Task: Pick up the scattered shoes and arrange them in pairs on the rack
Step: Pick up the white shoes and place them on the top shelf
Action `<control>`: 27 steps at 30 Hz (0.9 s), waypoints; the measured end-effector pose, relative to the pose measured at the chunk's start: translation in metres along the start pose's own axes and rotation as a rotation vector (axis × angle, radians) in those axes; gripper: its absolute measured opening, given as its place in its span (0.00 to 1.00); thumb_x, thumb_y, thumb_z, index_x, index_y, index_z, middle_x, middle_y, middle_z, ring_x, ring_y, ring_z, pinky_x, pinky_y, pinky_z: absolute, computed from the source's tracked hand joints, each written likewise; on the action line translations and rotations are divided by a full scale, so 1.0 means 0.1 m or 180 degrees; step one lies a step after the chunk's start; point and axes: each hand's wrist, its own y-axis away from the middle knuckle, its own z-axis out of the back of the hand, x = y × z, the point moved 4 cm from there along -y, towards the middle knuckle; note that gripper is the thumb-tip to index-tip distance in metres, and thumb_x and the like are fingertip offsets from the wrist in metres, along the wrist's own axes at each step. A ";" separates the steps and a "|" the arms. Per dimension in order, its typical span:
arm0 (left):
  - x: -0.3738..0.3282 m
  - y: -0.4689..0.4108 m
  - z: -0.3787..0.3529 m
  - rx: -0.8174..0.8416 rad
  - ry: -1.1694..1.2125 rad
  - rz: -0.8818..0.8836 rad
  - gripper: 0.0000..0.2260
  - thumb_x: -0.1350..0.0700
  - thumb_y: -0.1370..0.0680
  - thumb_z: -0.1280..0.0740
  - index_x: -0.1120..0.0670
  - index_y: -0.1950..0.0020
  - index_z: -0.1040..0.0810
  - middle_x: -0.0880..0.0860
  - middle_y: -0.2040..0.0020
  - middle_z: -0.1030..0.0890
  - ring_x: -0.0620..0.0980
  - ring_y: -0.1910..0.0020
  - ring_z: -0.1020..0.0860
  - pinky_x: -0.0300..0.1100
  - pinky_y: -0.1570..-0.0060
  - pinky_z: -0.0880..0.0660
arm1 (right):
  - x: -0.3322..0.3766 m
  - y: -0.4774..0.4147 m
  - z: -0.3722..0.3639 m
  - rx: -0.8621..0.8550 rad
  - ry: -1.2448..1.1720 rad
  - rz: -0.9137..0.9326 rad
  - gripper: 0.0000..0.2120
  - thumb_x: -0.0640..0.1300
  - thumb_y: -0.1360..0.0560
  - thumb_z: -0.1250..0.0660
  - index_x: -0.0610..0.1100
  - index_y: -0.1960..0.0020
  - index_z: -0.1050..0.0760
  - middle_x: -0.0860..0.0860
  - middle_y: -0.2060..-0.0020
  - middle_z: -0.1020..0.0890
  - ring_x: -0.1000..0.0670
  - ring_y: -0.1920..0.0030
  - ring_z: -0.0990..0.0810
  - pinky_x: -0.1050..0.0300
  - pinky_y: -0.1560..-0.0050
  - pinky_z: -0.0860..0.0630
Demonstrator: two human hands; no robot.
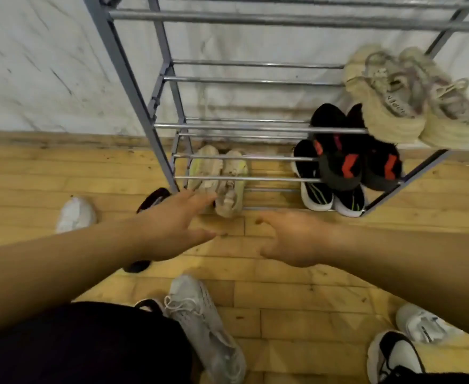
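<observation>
Down on the rack's [133,79] lowest tier, a beige pair [219,178] sits at the left end and a black pair with white soles [313,189] at the right end. One tier up, over the black pair, rests a black-and-red pair [347,159], and above that a cream pair [410,101], also at the right end.

Loose shoes lie on the wood floor [283,300] in front of the rack: a white shoe [75,214] off its left corner, a black shoe [153,199] by that corner and partly hidden under the left wrist, a grey shoe [205,322] farther out, and a second white shoe [422,325] beside a black-and-white shoe [394,356] out to the right.

The left hand [172,225] reaches toward the rack with fingers spread, holding nothing, its fingertips at the beige pair's heels; whether they touch is unclear. The right hand [294,239] hovers over the floor just before the rack's front, fingers loosely apart and empty.
</observation>
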 end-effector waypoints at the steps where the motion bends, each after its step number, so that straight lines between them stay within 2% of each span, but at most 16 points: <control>1: 0.23 0.04 -0.21 0.0257 0.0258 0.0226 0.34 0.36 0.20 0.37 0.36 0.18 0.49 0.44 0.17 0.46 0.50 0.20 0.42 0.47 0.26 0.39 | 0.06 -0.14 -0.27 0.0255 -0.0148 -0.0014 0.31 0.58 0.21 0.32 0.52 0.21 0.37 0.48 0.27 0.28 0.45 0.32 0.26 0.51 0.39 0.26; 4: 0.88 0.06 -0.91 0.0645 0.0707 0.0828 0.35 0.37 0.20 0.35 0.38 0.18 0.48 0.49 0.19 0.40 0.53 0.25 0.33 0.46 0.32 0.33 | 0.19 -0.54 -1.10 0.0768 -0.0776 -0.0132 0.29 0.57 0.22 0.30 0.53 0.24 0.35 0.48 0.33 0.23 0.46 0.37 0.23 0.50 0.38 0.23; 7: 1.31 0.07 -1.59 0.0741 0.1110 0.1353 0.37 0.38 0.24 0.30 0.39 0.19 0.44 0.54 0.25 0.28 0.53 0.29 0.27 0.47 0.33 0.29 | 0.30 -0.79 -1.90 0.1175 -0.1587 -0.0280 0.18 0.51 0.23 0.29 0.57 0.35 0.29 0.53 0.44 0.22 0.50 0.44 0.21 0.52 0.42 0.21; 9: 1.39 0.04 -1.90 0.0861 0.1362 0.1367 0.39 0.39 0.26 0.29 0.41 0.19 0.43 0.51 0.31 0.22 0.52 0.33 0.23 0.44 0.36 0.27 | 0.37 -0.88 -2.32 0.1228 -0.2021 -0.0289 0.13 0.46 0.24 0.31 0.58 0.42 0.26 0.52 0.47 0.20 0.52 0.49 0.20 0.53 0.46 0.19; 12: 1.42 -0.02 -2.11 0.0825 0.1686 0.1381 0.41 0.38 0.30 0.26 0.41 0.20 0.42 0.45 0.33 0.24 0.48 0.36 0.22 0.43 0.35 0.27 | 0.45 -0.94 -2.54 0.1148 -0.2573 -0.0392 0.14 0.40 0.21 0.32 0.53 0.39 0.25 0.49 0.47 0.19 0.53 0.53 0.21 0.63 0.57 0.22; 14: 1.48 -0.06 -2.19 0.0711 0.2113 0.1445 0.45 0.37 0.36 0.25 0.42 0.21 0.38 0.48 0.31 0.23 0.47 0.36 0.21 0.49 0.32 0.26 | 0.46 -0.95 -2.57 0.1199 -0.2951 -0.0467 0.16 0.39 0.20 0.31 0.52 0.35 0.24 0.50 0.43 0.19 0.52 0.47 0.19 0.61 0.49 0.20; 16: 1.48 -0.07 -2.17 0.0602 0.2348 0.1416 0.45 0.39 0.37 0.25 0.44 0.22 0.36 0.49 0.32 0.22 0.46 0.38 0.20 0.50 0.33 0.25 | 0.51 -0.94 -2.55 0.1209 -0.3154 -0.0467 0.17 0.39 0.20 0.30 0.53 0.34 0.24 0.52 0.42 0.19 0.54 0.43 0.20 0.57 0.41 0.20; 18: 1.40 -0.04 -2.05 0.0513 0.2497 0.1386 0.38 0.47 0.30 0.24 0.44 0.23 0.35 0.45 0.37 0.21 0.40 0.44 0.19 0.38 0.41 0.22 | 0.55 -0.93 -2.53 0.1075 -0.3111 -0.0496 0.17 0.40 0.20 0.30 0.56 0.35 0.23 0.54 0.42 0.20 0.55 0.43 0.21 0.55 0.41 0.19; 19: 1.39 -0.03 -2.03 0.0467 0.2574 0.1369 0.32 0.52 0.26 0.24 0.43 0.25 0.34 0.41 0.42 0.21 0.37 0.48 0.20 0.30 0.49 0.23 | 0.55 -0.95 -2.52 0.0945 -0.3054 -0.0523 0.16 0.40 0.20 0.29 0.57 0.37 0.23 0.55 0.43 0.20 0.55 0.43 0.21 0.55 0.43 0.19; 20: 1.37 -0.02 -1.99 0.0409 0.2675 0.1348 0.29 0.56 0.23 0.26 0.42 0.26 0.34 0.38 0.46 0.23 0.34 0.52 0.20 0.26 0.56 0.24 | 0.56 -0.98 -2.48 0.0789 -0.2999 -0.0548 0.16 0.40 0.21 0.29 0.58 0.39 0.23 0.56 0.43 0.20 0.54 0.43 0.21 0.56 0.46 0.19; 21: 1.37 -0.01 -1.96 0.0327 0.2790 0.1343 0.29 0.59 0.23 0.26 0.42 0.26 0.33 0.37 0.48 0.25 0.34 0.53 0.21 0.25 0.59 0.25 | 0.56 -1.01 -2.44 0.0613 -0.2966 -0.0542 0.16 0.40 0.21 0.29 0.59 0.42 0.22 0.56 0.44 0.20 0.53 0.43 0.20 0.55 0.46 0.19; 24: 1.41 0.06 -1.86 -0.0063 0.3115 0.1377 0.34 0.61 0.23 0.26 0.44 0.21 0.36 0.33 0.49 0.23 0.35 0.52 0.20 0.24 0.60 0.27 | 0.59 -1.11 -2.20 0.0111 -0.2800 -0.0406 0.16 0.37 0.23 0.28 0.59 0.46 0.21 0.56 0.44 0.18 0.52 0.43 0.19 0.50 0.41 0.20; 26: 1.43 0.12 -1.80 -0.0266 0.3261 0.1359 0.33 0.62 0.22 0.28 0.41 0.22 0.35 0.33 0.57 0.21 0.37 0.57 0.18 0.25 0.62 0.27 | 0.64 -1.15 -1.94 -0.0167 -0.2729 -0.0360 0.16 0.38 0.22 0.29 0.59 0.46 0.22 0.56 0.45 0.18 0.50 0.47 0.18 0.50 0.47 0.18; 27: 1.44 0.13 -1.78 -0.0338 0.3280 0.1320 0.33 0.63 0.22 0.28 0.40 0.23 0.34 0.35 0.57 0.21 0.39 0.57 0.18 0.26 0.61 0.26 | 0.67 -1.18 -1.80 -0.0318 -0.2838 -0.0353 0.15 0.38 0.21 0.30 0.59 0.45 0.22 0.54 0.46 0.17 0.47 0.49 0.16 0.48 0.49 0.16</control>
